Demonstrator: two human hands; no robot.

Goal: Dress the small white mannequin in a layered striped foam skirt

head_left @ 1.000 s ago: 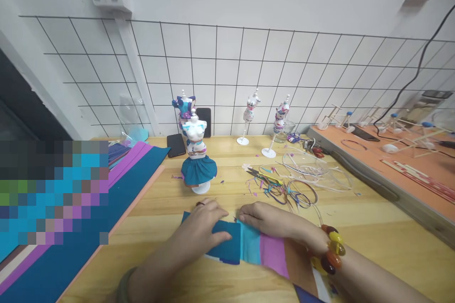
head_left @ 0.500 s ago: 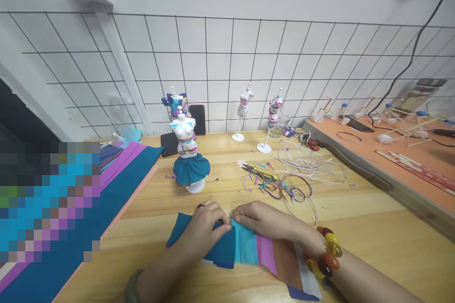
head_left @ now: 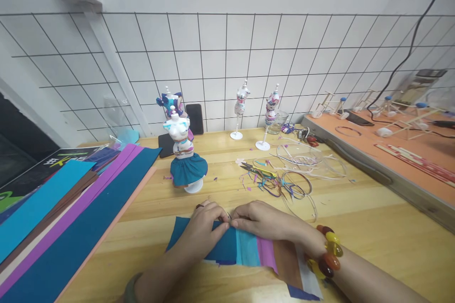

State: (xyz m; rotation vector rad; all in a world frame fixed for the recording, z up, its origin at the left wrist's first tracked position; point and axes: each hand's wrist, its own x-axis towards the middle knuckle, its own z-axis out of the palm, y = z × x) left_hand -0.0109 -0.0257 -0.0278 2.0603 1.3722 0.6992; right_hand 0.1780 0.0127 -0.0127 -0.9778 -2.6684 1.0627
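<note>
My left hand [head_left: 209, 221] is closed, thumb and fingertips pinching the top edge of a teal sheet [head_left: 224, 246] of cloth or crepe paper. Close beside it, my right hand [head_left: 258, 220] is closed too, its fingertips on the same edge where a light blue sheet [head_left: 248, 248] begins. A tiny dark sliver shows between the fingertips; I cannot tell what it is. Fanned out under my right wrist are a purple sheet [head_left: 266, 253], a brown sheet [head_left: 287, 265] and a whitish one. Behind my hands stands a small white dress form [head_left: 178, 135] wearing a gathered teal skirt [head_left: 189, 170].
Long coloured strips [head_left: 106, 203] lie along the left. Yellow-handled scissors [head_left: 261, 170] rest beside tangled cord scraps [head_left: 296, 187]. Two more small dress forms [head_left: 273, 109] and a glass bowl [head_left: 279, 123] stand at the back. An orange raised board [head_left: 387, 132] holds stick models on the right.
My right fingertips have shifted slightly left, closer to my left fingertips on the sheet's edge. The camera view has moved a little.
</note>
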